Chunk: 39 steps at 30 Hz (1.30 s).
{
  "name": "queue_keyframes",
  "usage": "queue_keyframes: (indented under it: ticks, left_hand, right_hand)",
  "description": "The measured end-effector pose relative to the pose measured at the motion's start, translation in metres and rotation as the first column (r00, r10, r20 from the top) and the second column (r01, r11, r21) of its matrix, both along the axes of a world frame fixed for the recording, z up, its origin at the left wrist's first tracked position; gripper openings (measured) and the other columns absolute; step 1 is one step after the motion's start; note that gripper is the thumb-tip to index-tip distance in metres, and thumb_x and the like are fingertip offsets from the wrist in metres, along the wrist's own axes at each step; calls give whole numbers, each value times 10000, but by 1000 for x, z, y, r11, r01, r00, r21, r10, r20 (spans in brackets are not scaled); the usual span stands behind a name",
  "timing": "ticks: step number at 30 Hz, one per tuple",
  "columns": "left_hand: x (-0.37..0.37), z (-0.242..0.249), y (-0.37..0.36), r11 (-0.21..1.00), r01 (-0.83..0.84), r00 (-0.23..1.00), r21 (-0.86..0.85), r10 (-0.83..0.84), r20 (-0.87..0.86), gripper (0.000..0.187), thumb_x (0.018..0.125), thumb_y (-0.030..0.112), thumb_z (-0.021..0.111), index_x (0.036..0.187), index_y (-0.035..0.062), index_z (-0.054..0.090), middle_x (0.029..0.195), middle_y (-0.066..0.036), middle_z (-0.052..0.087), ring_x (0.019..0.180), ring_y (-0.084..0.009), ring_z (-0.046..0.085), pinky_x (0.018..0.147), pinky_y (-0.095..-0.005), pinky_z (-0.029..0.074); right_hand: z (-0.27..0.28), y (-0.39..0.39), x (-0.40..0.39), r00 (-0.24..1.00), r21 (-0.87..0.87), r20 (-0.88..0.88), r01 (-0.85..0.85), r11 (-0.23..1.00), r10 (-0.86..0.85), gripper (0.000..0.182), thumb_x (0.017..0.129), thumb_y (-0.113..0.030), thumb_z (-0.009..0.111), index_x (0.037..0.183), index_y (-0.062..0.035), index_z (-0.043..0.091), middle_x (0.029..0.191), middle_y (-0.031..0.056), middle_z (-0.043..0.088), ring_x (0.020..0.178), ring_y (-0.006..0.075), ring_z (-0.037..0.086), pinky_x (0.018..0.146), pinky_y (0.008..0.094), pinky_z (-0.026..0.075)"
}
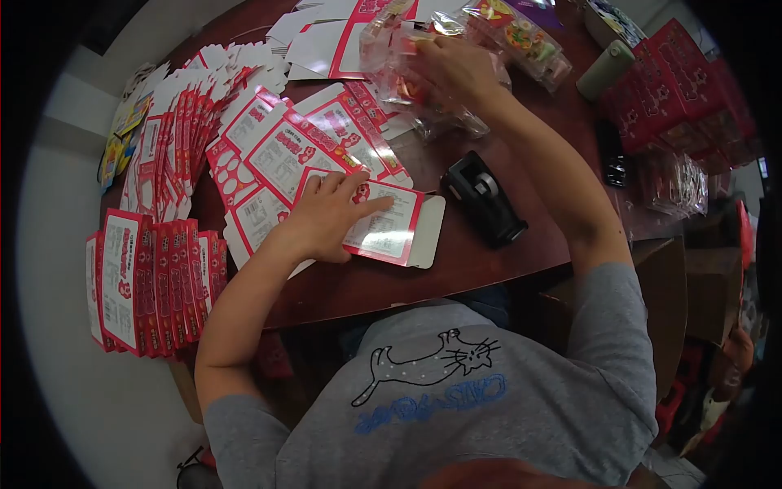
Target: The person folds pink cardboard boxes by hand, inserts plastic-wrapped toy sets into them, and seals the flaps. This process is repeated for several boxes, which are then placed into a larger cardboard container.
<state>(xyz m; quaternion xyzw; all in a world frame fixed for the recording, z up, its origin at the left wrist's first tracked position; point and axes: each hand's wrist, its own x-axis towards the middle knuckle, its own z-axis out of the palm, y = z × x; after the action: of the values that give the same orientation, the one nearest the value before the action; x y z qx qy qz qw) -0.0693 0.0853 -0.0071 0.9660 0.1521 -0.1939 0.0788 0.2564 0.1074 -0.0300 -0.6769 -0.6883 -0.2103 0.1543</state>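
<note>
My left hand lies with fingers spread on a flattened pink-and-white printed carton, whose pale end flap sticks out to the right. At the far side of the table, my right hand reaches into a heap of clear plastic packets with colourful contents. Its fingers are closed on the plastic of one packet; the exact grip is partly hidden. Between my arms stands a black tape dispenser. More flat cartons overlap under and beyond my left hand.
Upright carton stacks line the left edge, with a fanned pile of cartons behind them. To the right are a green cylinder, a dark phone-like object, large pink boxes and wrapped packets. A cardboard box stands below the table edge.
</note>
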Motion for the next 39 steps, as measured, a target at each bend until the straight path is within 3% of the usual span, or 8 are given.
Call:
queue_keyframes:
  ticks: [4,6,10,12,22,28,37,39]
  left_hand:
    - [-27,6,-15,991,-131,974,7,127,190,1145,520,299,932,1536,262,404,1495,-212,361,1389,-405,361,1109,-559,329]
    - [-49,7,-24,923,-315,807,-222,383,449,1236,505,375,944,1561,175,334,1437,-226,368,1319,-422,397,1104,-575,320]
    - [-50,-2,-60,895,-418,691,-153,423,586,1316,505,435,948,1582,127,257,1426,-216,360,1279,-420,407,1100,-581,304]
    - [-31,-8,-75,895,-396,576,-205,415,704,1366,505,451,954,1592,105,202,1417,-220,363,1292,-416,394,1098,-570,290]
    - [-45,-19,-119,895,-445,580,-42,323,747,1341,535,454,940,1588,87,195,1411,-223,356,1287,-389,367,1068,-533,296]
    - [-33,-24,-122,867,-479,475,-137,387,790,1362,540,444,938,1591,62,162,1418,-233,344,1314,-395,342,1080,-552,283]
    - [-20,-39,-121,824,-276,235,-495,557,796,1314,688,390,935,1600,45,55,1427,-259,341,1302,-397,441,1044,-532,423]
    - [-17,-33,-126,430,36,20,-902,902,431,1085,836,252,848,1594,34,102,1374,-233,445,1181,-327,603,941,-425,545]
  right_hand:
    - [69,-71,7,801,392,-557,23,920,217,237,929,-191,696,1116,-54,649,925,123,714,845,247,720,811,387,594]
    - [117,-107,-26,111,406,-909,455,793,403,135,960,-111,656,1051,-13,666,917,126,713,881,214,720,871,417,604]
    - [86,-163,-7,-59,386,-895,393,834,442,148,979,-46,603,1109,15,640,924,131,714,866,212,726,870,468,614]
    - [27,-163,17,-246,704,-710,-284,652,660,243,979,-17,587,1220,14,585,897,95,703,796,206,720,877,473,613]
    - [25,-218,-96,-172,167,-970,49,985,173,487,964,-70,667,1401,5,467,1255,149,648,1120,192,659,901,322,567]
    - [28,-215,-93,785,180,-534,-256,950,313,514,838,-216,815,1290,-46,638,1508,186,481,1405,330,453,1148,415,366]
    - [-14,-228,-129,-28,317,-947,-254,914,321,839,890,-37,765,1551,-72,251,1257,142,631,1121,226,660,964,337,528]
    - [-9,-228,-117,-135,287,-956,-235,929,261,664,929,-44,724,1497,-56,380,1221,128,654,1102,179,658,941,306,533]
